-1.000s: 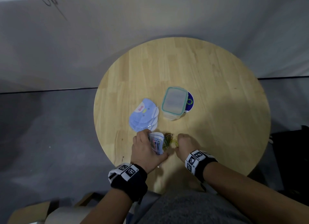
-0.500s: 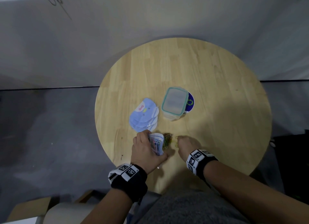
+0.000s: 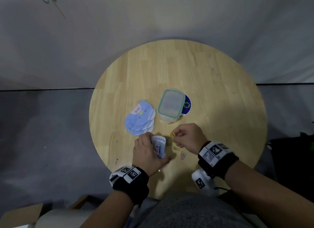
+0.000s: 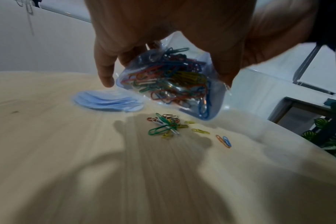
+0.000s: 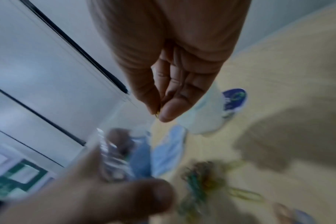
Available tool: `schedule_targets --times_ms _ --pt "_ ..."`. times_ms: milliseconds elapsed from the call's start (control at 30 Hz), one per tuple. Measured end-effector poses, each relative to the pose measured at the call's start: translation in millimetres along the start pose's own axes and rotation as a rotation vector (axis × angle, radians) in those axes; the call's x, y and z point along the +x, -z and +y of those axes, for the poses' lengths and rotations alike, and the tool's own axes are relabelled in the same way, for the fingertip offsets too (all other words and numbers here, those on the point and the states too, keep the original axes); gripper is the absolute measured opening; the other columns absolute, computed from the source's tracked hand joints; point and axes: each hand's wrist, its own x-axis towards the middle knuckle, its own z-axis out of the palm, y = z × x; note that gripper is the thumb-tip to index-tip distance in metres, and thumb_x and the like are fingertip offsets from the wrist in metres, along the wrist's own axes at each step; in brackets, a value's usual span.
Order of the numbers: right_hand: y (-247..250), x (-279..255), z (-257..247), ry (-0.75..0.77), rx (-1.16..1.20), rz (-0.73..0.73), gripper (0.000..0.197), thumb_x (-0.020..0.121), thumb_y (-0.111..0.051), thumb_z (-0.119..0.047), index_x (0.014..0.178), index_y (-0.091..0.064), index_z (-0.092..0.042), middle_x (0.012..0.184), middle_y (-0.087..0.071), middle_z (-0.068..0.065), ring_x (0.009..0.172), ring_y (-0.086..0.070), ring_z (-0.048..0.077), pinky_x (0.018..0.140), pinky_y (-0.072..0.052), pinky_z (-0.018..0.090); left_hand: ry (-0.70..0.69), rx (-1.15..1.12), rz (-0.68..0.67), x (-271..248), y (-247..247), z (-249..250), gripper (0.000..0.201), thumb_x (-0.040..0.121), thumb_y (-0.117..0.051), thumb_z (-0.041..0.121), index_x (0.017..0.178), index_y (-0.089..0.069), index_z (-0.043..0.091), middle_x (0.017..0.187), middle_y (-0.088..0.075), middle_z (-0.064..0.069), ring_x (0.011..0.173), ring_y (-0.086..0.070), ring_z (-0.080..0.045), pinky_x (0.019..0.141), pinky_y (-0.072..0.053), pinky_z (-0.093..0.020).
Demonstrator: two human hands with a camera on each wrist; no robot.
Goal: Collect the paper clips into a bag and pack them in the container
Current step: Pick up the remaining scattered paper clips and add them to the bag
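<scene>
Head view: near the worktop's (image 3: 220,85) middle a lidded container (image 3: 170,105) stands beside blue bags (image 3: 140,119). Left wrist view: left grip (image 4: 163,22) curls round a clear bag (image 4: 171,84) of paper clips, loose paper clips (image 4: 164,125) lying beneath by the near edge. Right wrist view: right grip (image 5: 169,68) pinches a yellow clip (image 5: 157,115), raised.

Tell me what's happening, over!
Left hand holds bag. Right hand pinches yellow clip. Loose clips on table. Container lidded.
</scene>
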Motion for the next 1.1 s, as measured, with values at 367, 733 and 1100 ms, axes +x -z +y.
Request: schedule_targets --times_ms 367,733,1100 --pt "7 -6 -45 0.118 -0.117 -0.078 0.012 0.074 -0.074 -0.011 0.086 -0.071 -0.010 0.069 -0.069 0.003 0.049 -0.058 0.001 0.046 -0.043 0.009 -0.039 -0.157 0.084 17 -1 25 0.086 0.043 -0.068 0.060 0.107 -0.042 0.010 0.095 -0.039 0.000 0.089 -0.043 -0.023 0.074 -0.041 -0.035" --pt "13 10 43 0.068 -0.789 -0.263 0.034 0.078 -0.061 -0.005 0.110 -0.054 -0.015 0.110 -0.059 0.009 0.100 -0.057 0.028 0.083 -0.046 0.034 -0.048 -0.151 0.132 10 4 11 0.086 0.042 -0.078 0.052 0.108 -0.035 0.019 0.097 -0.036 0.002 0.092 -0.040 -0.022 0.081 -0.037 -0.029" --pt "-34 40 54 0.248 -0.903 -0.265 0.044 0.078 -0.069 -0.016 0.119 -0.053 -0.012 0.119 -0.051 0.009 0.113 -0.052 0.030 0.091 -0.046 0.038 0.015 -0.084 0.101 -11 23 -20 0.086 0.044 -0.070 0.059 0.110 -0.035 0.016 0.101 -0.043 -0.007 0.093 -0.045 -0.028 0.077 -0.045 -0.039"
